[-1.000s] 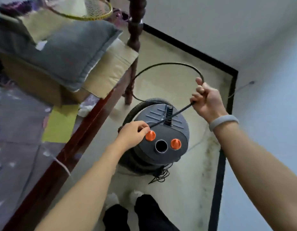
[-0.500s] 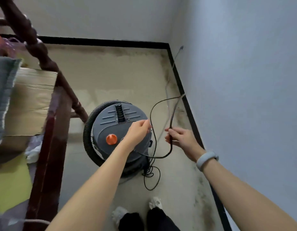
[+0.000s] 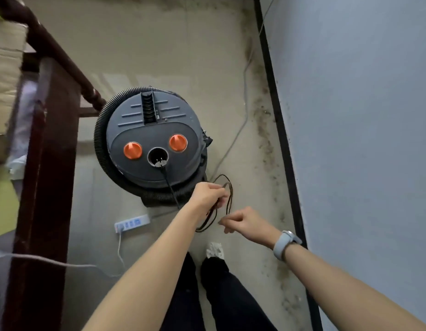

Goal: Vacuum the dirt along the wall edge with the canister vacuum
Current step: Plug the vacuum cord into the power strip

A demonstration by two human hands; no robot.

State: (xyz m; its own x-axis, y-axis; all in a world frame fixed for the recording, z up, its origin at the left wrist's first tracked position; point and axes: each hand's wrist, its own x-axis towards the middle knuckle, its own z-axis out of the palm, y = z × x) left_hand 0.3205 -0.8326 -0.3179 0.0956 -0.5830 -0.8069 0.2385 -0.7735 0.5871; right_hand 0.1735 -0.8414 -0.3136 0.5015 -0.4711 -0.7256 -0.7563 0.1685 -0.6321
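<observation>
The canister vacuum (image 3: 154, 142) stands on the floor just beyond the left hand (image 3: 208, 194), its ribbed hose (image 3: 99, 139) coiled round the drum. The left hand grips several loops of the black power cord (image 3: 228, 199) beside the drum's lower edge. The plug (image 3: 160, 163) sits in the round opening on the lid, its lead running down towards that hand. The right hand (image 3: 243, 222), nearer the body and closer to the wall, is loosely curled; it seems to pinch a strand of the cord, though blur leaves that uncertain. A white power strip (image 3: 132, 223) lies on the floor to the left of both hands.

The cord should prove light and limp, inclined to tangle, so it is best paid out loop by loop and taken by the plug body. The drum looks bulky and fairly heavy. The hose should bend freely but spring back. The dirt (image 3: 264, 139) runs along the skirting, beyond the right hand.
</observation>
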